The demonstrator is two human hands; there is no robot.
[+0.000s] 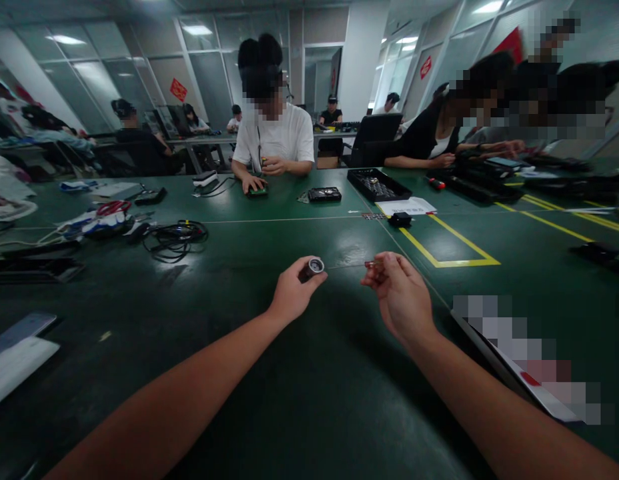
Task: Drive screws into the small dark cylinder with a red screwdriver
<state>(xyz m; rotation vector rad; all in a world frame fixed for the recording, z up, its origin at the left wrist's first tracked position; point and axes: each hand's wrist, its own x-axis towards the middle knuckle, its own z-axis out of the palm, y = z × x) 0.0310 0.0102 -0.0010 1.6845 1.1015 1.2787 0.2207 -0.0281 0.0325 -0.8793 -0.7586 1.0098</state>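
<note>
Over the green tabletop [309, 373], my left hand [293, 291] is closed around a short dark cylinder with a silvery rim [316, 266]. Its round, hollow-looking end faces up and toward me. To the right, my right hand [402, 293] pinches a small reddish-brown piece [372, 265] between thumb and fingers. That piece is too small to name and points toward the cylinder. A gap separates the two hands, and the things they hold do not touch.
Black cables [175, 239] lie coiled on the left. Ahead are a black tray of small metal parts [377, 184], a small black block [400, 219] and yellow tape [462, 263]. A person in white [274, 143] works opposite; others sit to the right. Papers [519, 360] lie near my right forearm.
</note>
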